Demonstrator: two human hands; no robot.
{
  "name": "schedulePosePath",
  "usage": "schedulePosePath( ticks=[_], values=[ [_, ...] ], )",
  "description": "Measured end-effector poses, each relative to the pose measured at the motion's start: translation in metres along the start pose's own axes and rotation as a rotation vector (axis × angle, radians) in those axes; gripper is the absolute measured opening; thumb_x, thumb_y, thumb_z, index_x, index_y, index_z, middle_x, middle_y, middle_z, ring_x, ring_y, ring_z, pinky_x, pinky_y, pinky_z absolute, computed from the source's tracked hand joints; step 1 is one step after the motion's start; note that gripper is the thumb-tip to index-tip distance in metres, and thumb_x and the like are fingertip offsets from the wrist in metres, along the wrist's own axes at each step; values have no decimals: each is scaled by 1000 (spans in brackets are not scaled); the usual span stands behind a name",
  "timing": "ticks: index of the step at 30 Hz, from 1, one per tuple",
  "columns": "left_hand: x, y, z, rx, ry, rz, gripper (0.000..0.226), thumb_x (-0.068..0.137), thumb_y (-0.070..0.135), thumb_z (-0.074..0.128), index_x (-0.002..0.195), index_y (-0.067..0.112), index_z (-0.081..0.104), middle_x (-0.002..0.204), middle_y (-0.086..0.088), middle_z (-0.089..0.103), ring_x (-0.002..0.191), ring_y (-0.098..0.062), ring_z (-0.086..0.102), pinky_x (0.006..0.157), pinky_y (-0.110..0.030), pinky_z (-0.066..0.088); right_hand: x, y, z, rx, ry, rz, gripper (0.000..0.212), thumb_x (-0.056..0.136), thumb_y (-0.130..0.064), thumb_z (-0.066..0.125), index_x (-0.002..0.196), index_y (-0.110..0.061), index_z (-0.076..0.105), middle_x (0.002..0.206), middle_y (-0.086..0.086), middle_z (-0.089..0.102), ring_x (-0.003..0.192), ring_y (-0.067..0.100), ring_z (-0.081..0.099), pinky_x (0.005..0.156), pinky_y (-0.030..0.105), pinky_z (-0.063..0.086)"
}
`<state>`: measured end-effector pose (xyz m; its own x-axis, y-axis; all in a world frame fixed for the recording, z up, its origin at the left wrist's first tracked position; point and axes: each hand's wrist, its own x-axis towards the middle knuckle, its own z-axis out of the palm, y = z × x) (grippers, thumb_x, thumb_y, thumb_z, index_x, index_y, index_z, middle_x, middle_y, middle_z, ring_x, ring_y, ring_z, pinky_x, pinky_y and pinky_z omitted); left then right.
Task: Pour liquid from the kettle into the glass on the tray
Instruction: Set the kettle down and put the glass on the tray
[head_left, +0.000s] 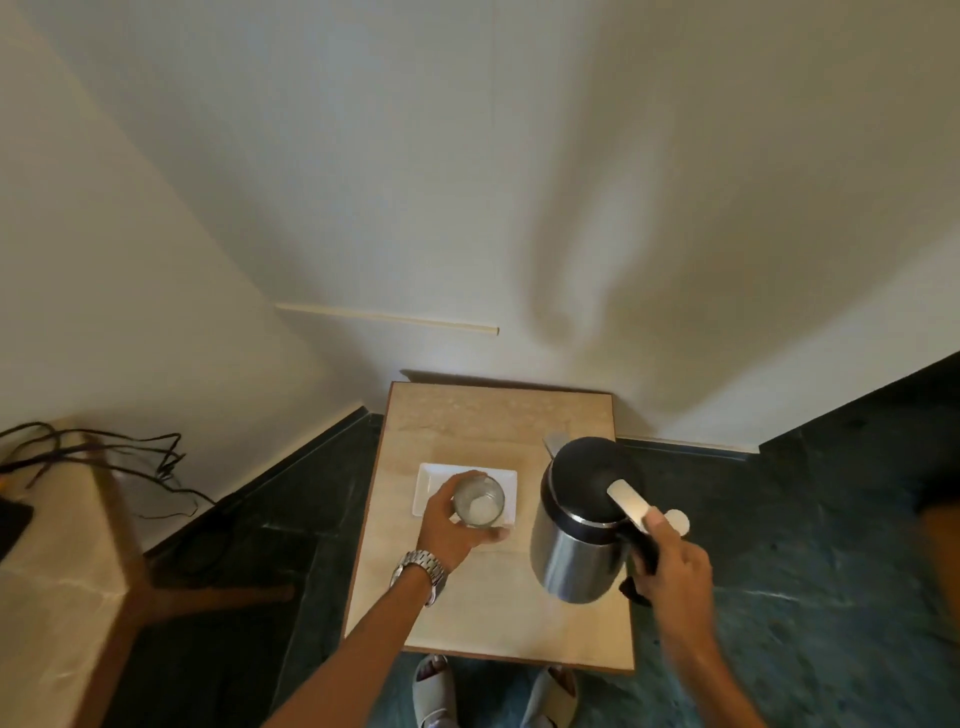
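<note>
A clear glass (479, 502) stands on a small white rectangular tray (431, 475) in the middle of a light wooden table (467, 415). My left hand (451, 525), with a metal watch at the wrist, wraps around the glass from the near left side. To the right, a steel kettle (576, 545) with a black lid is held upright above the table. My right hand (670, 561) grips its black handle, thumb resting near the silver lid lever. The spout points toward the far wall. No liquid is flowing.
A white round disc (678, 521) lies on the table behind the kettle handle. The table stands against a white wall. A second marble-topped table (57, 561) with black cables (130, 457) is at the left. Dark green floor surrounds both, and my sandalled feet are below.
</note>
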<state>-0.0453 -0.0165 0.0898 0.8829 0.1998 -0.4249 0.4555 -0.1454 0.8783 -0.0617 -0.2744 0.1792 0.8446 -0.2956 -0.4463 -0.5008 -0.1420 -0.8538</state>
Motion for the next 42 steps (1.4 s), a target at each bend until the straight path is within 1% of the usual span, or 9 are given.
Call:
schedulePosePath(
  ticks=[3, 8, 11, 13, 16, 24, 30, 34, 42],
  values=[
    [60, -55, 4, -14, 86, -21, 76, 45, 10, 99, 111, 30, 67, 108, 14, 71, 101, 2, 64, 68, -9, 54, 37, 39, 46, 168, 137, 39, 40, 96, -30, 58, 64, -6, 65, 61, 17, 53, 66, 30, 53, 62, 41, 44],
    [130, -127, 0, 46, 139, 15, 74, 42, 11, 99, 101, 40, 66, 102, 18, 70, 94, 10, 63, 63, -6, 53, 82, 88, 99, 352, 293, 28, 36, 78, -47, 54, 54, -25, 68, 47, -7, 55, 50, 4, 55, 60, 31, 46],
    [152, -164, -3, 72, 106, 18, 74, 43, 8, 99, 102, 39, 66, 103, 22, 69, 97, 7, 62, 62, -7, 53, 101, 119, 115, 297, 362, -37, 38, 92, -25, 54, 56, -19, 61, 51, -5, 54, 46, 1, 53, 59, 23, 45],
    [160, -181, -2, 69, 95, 14, 73, 44, 6, 98, 105, 33, 66, 107, 16, 69, 100, 0, 62, 61, -7, 52, 109, 128, 121, 397, 408, 0, 37, 88, -33, 54, 53, -25, 66, 47, -8, 53, 44, 1, 51, 58, 31, 43],
    [175, -205, 3, 74, 90, 23, 74, 46, 6, 98, 109, 26, 66, 111, 10, 68, 101, -2, 61, 63, -6, 52, 122, 147, 130, 507, 450, 35, 30, 75, -47, 55, 52, -32, 67, 47, -10, 51, 49, 2, 50, 57, 31, 40],
    [196, -229, 20, 57, 127, 17, 72, 45, 7, 98, 105, 29, 66, 99, 27, 68, 90, 15, 59, 67, -6, 52, 145, 175, 143, 505, 489, -18, 30, 69, -45, 55, 48, -26, 65, 43, -9, 47, 44, 7, 44, 51, 29, 36],
    [194, -235, 26, 59, 129, 44, 70, 46, 8, 98, 105, 28, 66, 102, 25, 69, 95, 9, 61, 70, -5, 51, 151, 189, 163, 491, 474, -48, 28, 70, -45, 54, 49, -29, 64, 46, -8, 50, 49, 10, 48, 53, 29, 40],
    [194, -237, 26, 40, 132, 42, 70, 47, 3, 97, 105, 27, 66, 99, 30, 68, 93, 12, 61, 64, -4, 50, 152, 196, 173, 457, 490, -96, 26, 73, -44, 54, 52, -33, 64, 49, -13, 53, 52, 7, 51, 55, 29, 40],
    [192, -242, 38, 26, 105, 51, 69, 49, 8, 97, 107, 28, 65, 100, 29, 68, 95, 10, 62, 64, -3, 50, 144, 212, 170, 530, 647, -114, 22, 72, -44, 56, 68, -23, 61, 64, -10, 59, 59, 1, 61, 55, 22, 46]
  ],
)
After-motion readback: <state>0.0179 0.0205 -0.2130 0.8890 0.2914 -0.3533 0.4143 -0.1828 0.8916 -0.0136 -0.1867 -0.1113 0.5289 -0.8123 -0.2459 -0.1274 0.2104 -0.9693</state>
